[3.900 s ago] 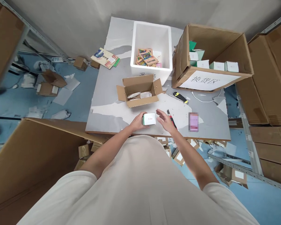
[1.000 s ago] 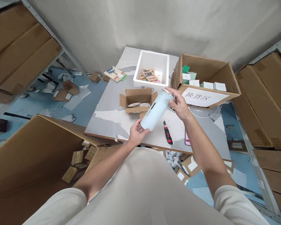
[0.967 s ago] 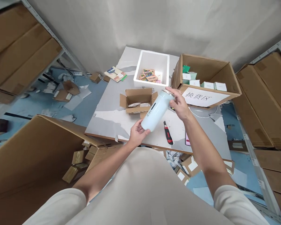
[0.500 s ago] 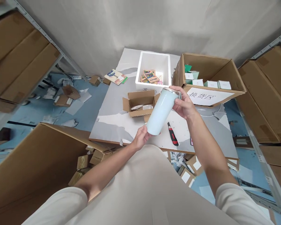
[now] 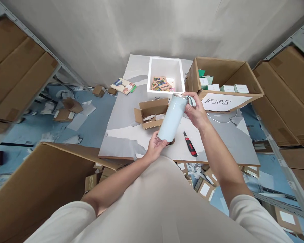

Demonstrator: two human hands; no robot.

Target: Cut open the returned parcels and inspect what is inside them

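A pale blue tumbler (image 5: 172, 118) with a silver rim and a strap loop at its top is held tilted above the table, between both hands. My left hand (image 5: 155, 145) grips its base. At the top end, my right hand (image 5: 196, 110) is closed around the rim and strap, thumb on the side. Behind the tumbler stands an open small cardboard box (image 5: 153, 104) with white packing inside, partly hidden by the tumbler. A black and red utility knife (image 5: 190, 144) lies on the table below my right hand.
At the back of the table (image 5: 124, 135) stand a white foam box (image 5: 150, 76) with small colourful packs and a large carton (image 5: 233, 76) holding several boxes. Booklets (image 5: 123, 85) lie at left. A big open carton (image 5: 40, 182) stands at lower left; shelves flank both sides.
The tumbler has turned slightly, so its strap loop now shows more clearly beside my right hand. Both hands keep their hold. The whole view has shifted a little.
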